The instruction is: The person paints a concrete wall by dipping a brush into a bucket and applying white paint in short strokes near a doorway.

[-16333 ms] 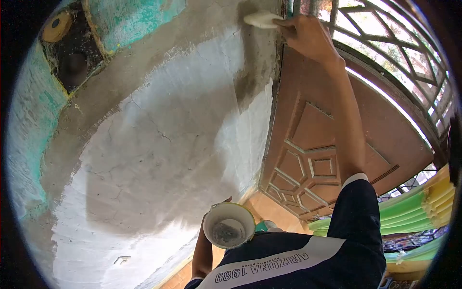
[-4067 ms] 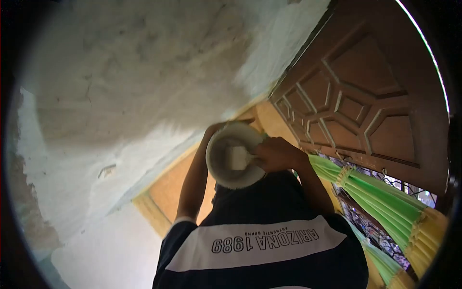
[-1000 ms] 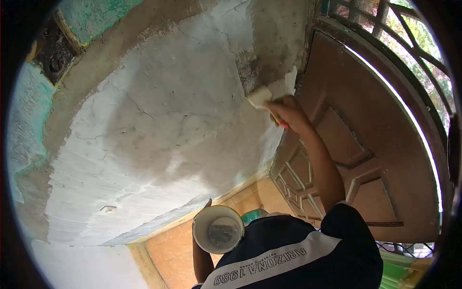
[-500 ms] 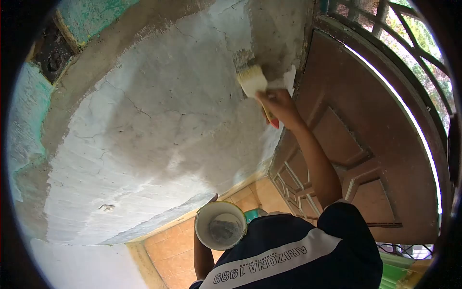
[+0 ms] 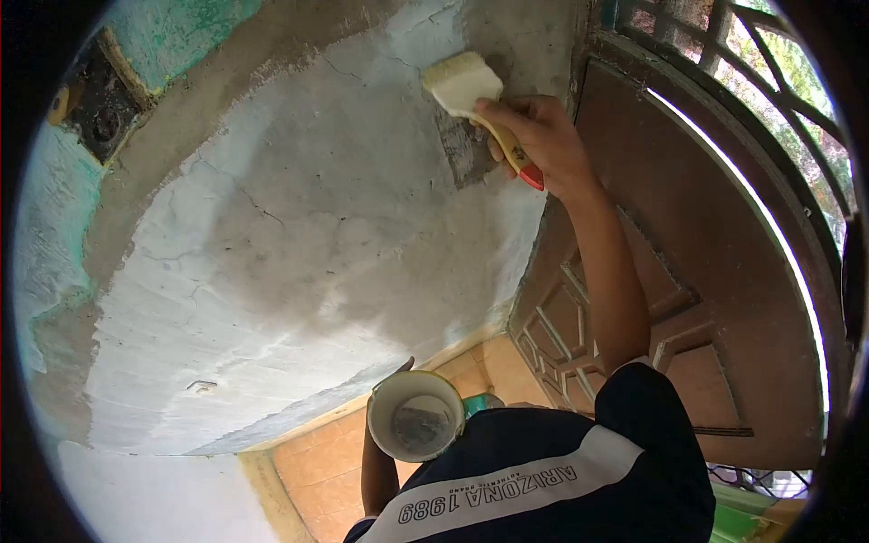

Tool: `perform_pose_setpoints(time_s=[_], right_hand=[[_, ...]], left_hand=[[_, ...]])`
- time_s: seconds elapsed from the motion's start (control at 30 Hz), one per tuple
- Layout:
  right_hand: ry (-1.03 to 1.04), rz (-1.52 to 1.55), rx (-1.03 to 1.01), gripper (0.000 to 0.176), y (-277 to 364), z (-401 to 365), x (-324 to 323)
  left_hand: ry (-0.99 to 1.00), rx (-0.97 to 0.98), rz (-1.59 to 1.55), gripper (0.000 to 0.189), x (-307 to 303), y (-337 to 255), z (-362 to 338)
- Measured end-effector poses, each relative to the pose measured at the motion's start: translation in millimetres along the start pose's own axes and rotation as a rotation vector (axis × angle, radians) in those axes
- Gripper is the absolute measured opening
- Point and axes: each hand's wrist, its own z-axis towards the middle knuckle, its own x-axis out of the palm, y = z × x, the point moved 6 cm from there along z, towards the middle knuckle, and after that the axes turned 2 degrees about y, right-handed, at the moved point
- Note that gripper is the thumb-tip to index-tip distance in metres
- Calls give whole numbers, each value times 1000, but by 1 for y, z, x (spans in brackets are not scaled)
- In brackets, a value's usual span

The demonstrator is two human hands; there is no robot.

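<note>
My right hand point(image 5: 548, 140) grips a wide paintbrush point(image 5: 471, 83) by its yellow handle with a red end. The pale bristles are against the upper part of the wall point(image 5: 308, 190), which is partly white-coated and partly bare grey. Just below the brush is a darker, wet-looking grey patch point(image 5: 460, 154). Low in front of my chest, my left hand point(image 5: 406, 365) holds a small white bucket point(image 5: 386, 412); only its fingertips show beyond the rim, the rest hidden behind it. Some greyish-white liquid point(image 5: 422, 423) lies in the bucket's bottom.
A brown panelled door point(image 5: 625, 163) stands close on the right, beside my right arm, with a metal grille point(image 5: 760, 45) above it. At the upper left is a dark recess point(image 5: 98, 109) in the wall. Orange floor tiles point(image 5: 317, 462) and a green object point(image 5: 482, 404) are below.
My right hand has moved the brush upward along the wall, uncovering more of the dark patch below. The bucket and left hand have barely shifted.
</note>
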Motion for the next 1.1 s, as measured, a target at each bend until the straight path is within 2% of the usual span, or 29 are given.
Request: perform_pose_setpoints(time_s=[0.1, 0.17, 0.27, 0.3, 0.33, 0.43, 0.53, 0.63, 0.7, 0.8, 0.93, 1.03, 1.1], right_hand=[[-22, 12, -54, 37, -13, -2, -2], [56, -57, 56, 38, -79, 2, -8], [17, -12, 137, 38, -122, -19, -6], [12, -19, 226, 38, -138, -28, -8], [3, -27, 317, 37, -148, -33, -10], [16, 12, 348, 37, -149, -37, -16], [14, -73, 311, 38, -104, -10, -22], [-36, -74, 258, 39, -30, 5, -12], [-38, -90, 111, 41, 14, 8, -7], [-14, -13, 53, 40, 22, 3, -9], [-154, -74, 179, 42, -49, -6, -10], [-94, -56, 268, 42, -105, -14, -12], [-5, -17, 402, 41, -133, -26, -11]], left_hand=[[5, -4, 0, 55, -2, -2, 2], [10, -2, -3, 55, -3, -4, 5], [24, 3, -8, 54, -5, -8, 12], [30, 3, -9, 54, -5, -10, 15], [37, 1, -9, 54, -6, -11, 17], [69, -17, -10, 54, -7, -15, 24], [107, -31, -15, 54, -5, -18, 36], [143, -44, -14, 54, -4, -24, 48], [164, -53, -17, 53, -3, -25, 56], [185, -67, -25, 53, -4, -26, 63], [206, -75, -29, 53, -7, -31, 71], [222, -68, -32, 53, -6, -37, 81], [227, -74, -32, 53, -8, -38, 82]])
